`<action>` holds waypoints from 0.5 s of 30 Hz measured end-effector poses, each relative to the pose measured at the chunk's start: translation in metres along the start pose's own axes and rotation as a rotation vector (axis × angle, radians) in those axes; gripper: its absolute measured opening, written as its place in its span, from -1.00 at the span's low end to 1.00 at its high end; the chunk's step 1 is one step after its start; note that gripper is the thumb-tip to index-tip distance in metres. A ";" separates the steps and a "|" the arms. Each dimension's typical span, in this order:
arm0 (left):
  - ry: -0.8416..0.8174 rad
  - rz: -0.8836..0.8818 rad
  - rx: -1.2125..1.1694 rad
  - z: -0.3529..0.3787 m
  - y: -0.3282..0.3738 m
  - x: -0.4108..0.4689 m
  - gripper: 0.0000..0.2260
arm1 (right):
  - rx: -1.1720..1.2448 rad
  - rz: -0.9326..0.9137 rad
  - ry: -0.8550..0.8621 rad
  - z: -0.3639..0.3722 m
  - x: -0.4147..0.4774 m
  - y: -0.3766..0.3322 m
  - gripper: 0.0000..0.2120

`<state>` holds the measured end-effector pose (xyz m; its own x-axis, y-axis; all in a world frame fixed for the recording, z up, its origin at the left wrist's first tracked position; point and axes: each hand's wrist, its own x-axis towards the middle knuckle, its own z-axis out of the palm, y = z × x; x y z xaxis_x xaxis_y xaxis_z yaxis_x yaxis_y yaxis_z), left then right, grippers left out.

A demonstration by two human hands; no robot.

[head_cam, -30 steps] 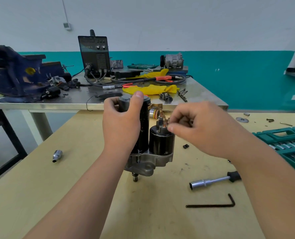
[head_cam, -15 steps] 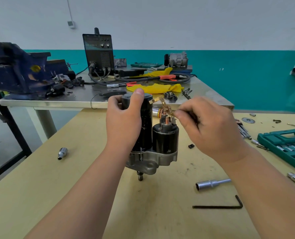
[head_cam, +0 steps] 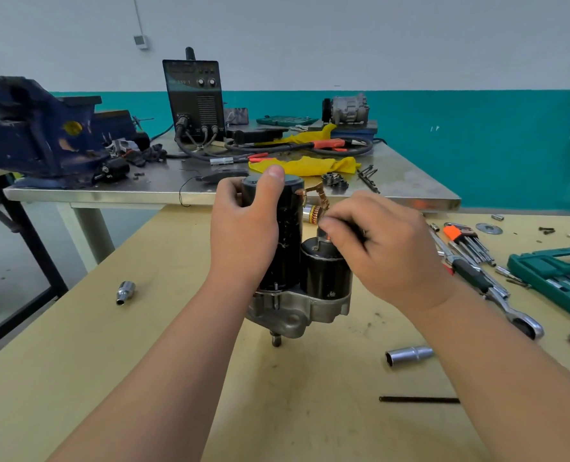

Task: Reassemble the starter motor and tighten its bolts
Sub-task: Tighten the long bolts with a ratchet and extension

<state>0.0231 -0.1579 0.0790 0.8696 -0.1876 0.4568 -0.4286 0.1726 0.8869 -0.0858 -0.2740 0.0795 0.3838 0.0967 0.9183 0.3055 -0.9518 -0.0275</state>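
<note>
I see my left hand (head_cam: pixel 243 235) gripping the black cylindrical starter motor (head_cam: pixel 290 228), the thumb lying over its top. The motor is upright, with its shaft end down on the pale yellow wooden bench (head_cam: pixel 77 345). My right hand (head_cam: pixel 387 248) pinches with curled fingers at the copper-coloured terminal stud (head_cam: pixel 322 235) on top of the smaller black solenoid cylinder (head_cam: pixel 323 271). A brown braided lead (head_cam: pixel 320 191) arches above. A shiny steel socket (head_cam: pixel 408 356) and a black hex key (head_cam: pixel 417 400) lie near the right forearm.

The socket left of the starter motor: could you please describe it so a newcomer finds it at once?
On the yellow wooden table stands the starter motor. Well to its left lies a chrome socket. It lies alone, while the other sockets sit right, near the ratchet.
</note>
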 end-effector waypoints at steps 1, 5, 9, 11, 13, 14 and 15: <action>-0.003 0.001 -0.003 0.001 -0.001 0.000 -0.54 | 0.015 -0.003 -0.036 -0.002 0.002 0.001 -0.82; -0.031 0.014 -0.026 0.003 -0.001 0.000 -0.55 | 0.073 0.017 -0.178 -0.015 0.005 0.002 -0.78; -0.060 0.013 -0.041 0.004 -0.002 0.001 -0.57 | 0.067 0.046 -0.304 -0.029 0.005 0.000 -0.84; -0.067 -0.001 -0.040 0.002 -0.004 0.003 -0.56 | 0.102 0.118 -0.342 -0.035 0.003 -0.002 -0.81; -0.068 -0.014 -0.049 0.000 -0.004 0.004 -0.54 | 0.256 0.296 -0.337 -0.038 0.003 -0.007 -0.80; -0.077 -0.022 -0.059 -0.002 -0.004 0.005 -0.54 | 0.321 0.378 -0.327 -0.038 0.003 -0.008 -0.79; -0.091 -0.033 -0.078 -0.004 -0.003 0.005 -0.53 | 0.370 0.434 -0.321 -0.037 0.005 -0.009 -0.80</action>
<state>0.0303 -0.1556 0.0783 0.8555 -0.2812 0.4348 -0.3764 0.2389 0.8951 -0.1186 -0.2757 0.0986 0.7637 -0.1371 0.6309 0.3219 -0.7661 -0.5563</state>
